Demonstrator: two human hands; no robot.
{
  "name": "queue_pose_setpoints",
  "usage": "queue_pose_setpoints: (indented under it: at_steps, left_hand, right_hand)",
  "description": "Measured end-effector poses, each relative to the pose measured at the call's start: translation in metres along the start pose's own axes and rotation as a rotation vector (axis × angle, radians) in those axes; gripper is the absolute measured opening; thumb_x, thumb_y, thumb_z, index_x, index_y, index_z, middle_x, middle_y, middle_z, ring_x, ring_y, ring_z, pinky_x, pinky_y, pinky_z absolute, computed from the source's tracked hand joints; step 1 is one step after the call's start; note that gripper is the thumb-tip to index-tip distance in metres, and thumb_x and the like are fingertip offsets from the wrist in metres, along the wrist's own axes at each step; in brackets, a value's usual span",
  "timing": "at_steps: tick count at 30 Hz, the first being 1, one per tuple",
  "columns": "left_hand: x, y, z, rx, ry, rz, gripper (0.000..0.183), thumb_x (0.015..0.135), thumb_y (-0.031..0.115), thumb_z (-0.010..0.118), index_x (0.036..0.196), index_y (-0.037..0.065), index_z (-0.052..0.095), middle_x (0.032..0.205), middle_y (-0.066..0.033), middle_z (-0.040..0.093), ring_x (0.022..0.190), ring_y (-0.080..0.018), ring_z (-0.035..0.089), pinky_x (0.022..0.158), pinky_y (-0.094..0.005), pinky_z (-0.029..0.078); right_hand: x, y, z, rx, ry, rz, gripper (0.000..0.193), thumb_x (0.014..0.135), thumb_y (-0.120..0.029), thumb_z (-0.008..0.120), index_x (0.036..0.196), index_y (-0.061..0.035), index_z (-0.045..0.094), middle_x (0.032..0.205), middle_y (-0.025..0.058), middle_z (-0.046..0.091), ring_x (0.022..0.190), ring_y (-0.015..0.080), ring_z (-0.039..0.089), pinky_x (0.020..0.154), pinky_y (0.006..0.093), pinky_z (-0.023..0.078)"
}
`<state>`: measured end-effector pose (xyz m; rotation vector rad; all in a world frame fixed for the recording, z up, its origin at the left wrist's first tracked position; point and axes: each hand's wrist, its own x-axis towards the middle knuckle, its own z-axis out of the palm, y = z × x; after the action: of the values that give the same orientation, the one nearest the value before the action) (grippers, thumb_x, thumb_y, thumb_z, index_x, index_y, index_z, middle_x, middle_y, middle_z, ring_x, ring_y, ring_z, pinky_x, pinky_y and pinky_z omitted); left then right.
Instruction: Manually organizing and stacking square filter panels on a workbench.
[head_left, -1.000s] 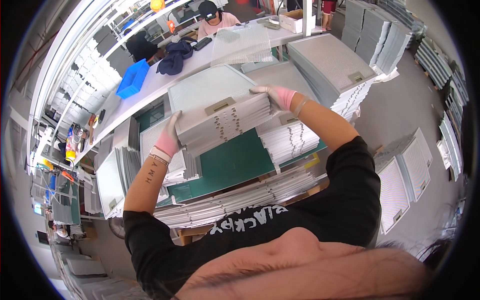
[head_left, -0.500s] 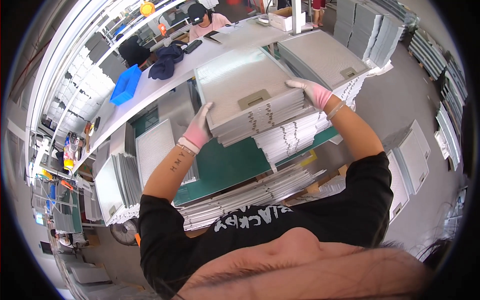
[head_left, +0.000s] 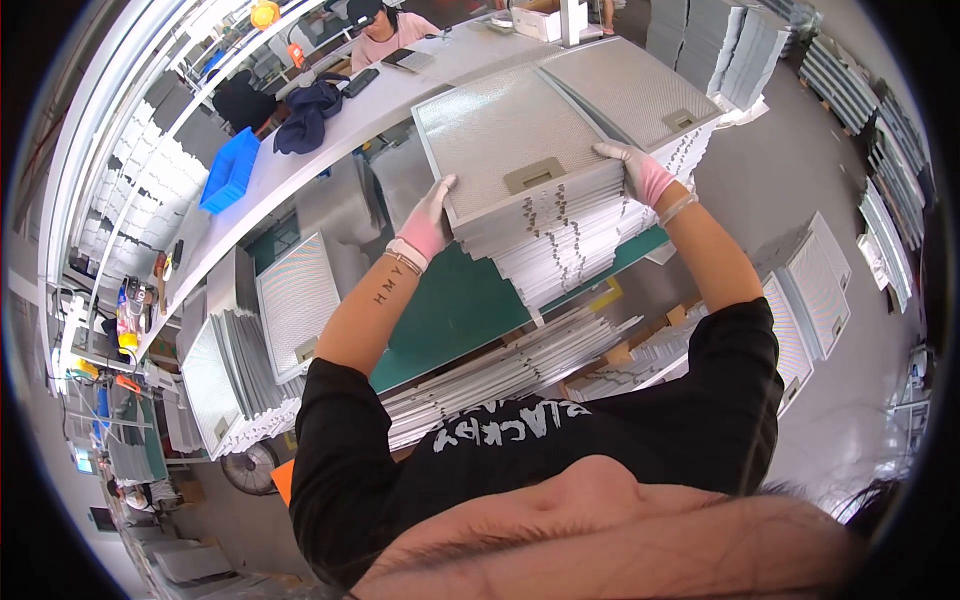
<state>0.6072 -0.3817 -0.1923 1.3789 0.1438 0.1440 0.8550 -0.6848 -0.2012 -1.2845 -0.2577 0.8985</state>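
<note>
A stack of flat metal mesh filter panels (head_left: 505,125), silver-framed with a recessed handle on the near edge of the top one, sits before me on more panels (head_left: 550,255). My left hand (head_left: 430,215), in a white and pink glove, grips the stack's left side, thumb on the top frame. On the right side my right hand (head_left: 637,172), gloved alike, holds the stack with its thumb near the top corner. The fingers of both hands are partly hidden under or behind the panels. A second panel stack (head_left: 635,85) stands close on the right.
Green tabletop (head_left: 440,320) shows in front of the stacks. More panels lean at the left (head_left: 300,295) and lie below the table (head_left: 510,365). A white bench (head_left: 400,95) behind bears a blue bin (head_left: 230,170) and dark cloth (head_left: 308,118). A co-worker (head_left: 390,35) sits beyond it.
Both hands have moved the upper panels to the right, and these now rest squarely over the lower stack beside the right-hand stack. The whole view has shifted slightly.
</note>
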Motion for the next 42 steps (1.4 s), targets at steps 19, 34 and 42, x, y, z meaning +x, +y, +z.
queue_pose_setpoints:
  at_steps: [19, 34, 42]
  left_hand:
    - [0.028, -0.046, -0.018, 0.387, 0.237, -0.052, 0.064, 0.100, 0.049, 0.061, 0.149, 0.009, 0.049, 0.140, -0.0126, 0.060, 0.128, -0.0272, 0.057, 0.104, -0.0402, 0.049]
    - [0.016, -0.070, -0.017, 0.739, 0.160, 0.529, 0.052, 0.109, 0.023, 0.045, 0.158, 0.006, 0.035, 0.159, -0.0165, 0.043, 0.150, -0.0289, 0.037, 0.124, -0.0366, 0.028]
    - [-0.133, -0.121, -0.091, 0.321, 0.610, 0.236, 0.045, 0.111, 0.024, 0.049, 0.145, -0.006, 0.051, 0.143, -0.0155, 0.061, 0.134, -0.0218, 0.056, 0.116, -0.0320, 0.040]
  right_hand:
    - [0.011, 0.024, -0.016, -0.857, 0.183, -0.400, 0.068, 0.099, -0.048, 0.060, 0.151, -0.0038, 0.052, 0.149, 0.0164, 0.056, 0.136, 0.0271, 0.053, 0.116, 0.0342, 0.037]
    - [0.014, 0.037, -0.028, -0.780, 0.118, -0.430, 0.065, 0.104, -0.045, 0.050, 0.150, 0.0019, 0.050, 0.155, 0.0209, 0.050, 0.147, 0.0279, 0.043, 0.123, 0.0325, 0.028]
    - [-0.080, 0.144, 0.091, -0.235, 0.666, -0.767, 0.067, 0.102, -0.019, 0.063, 0.157, 0.0045, 0.032, 0.162, 0.0198, 0.032, 0.149, 0.0300, 0.035, 0.125, 0.0412, 0.025]
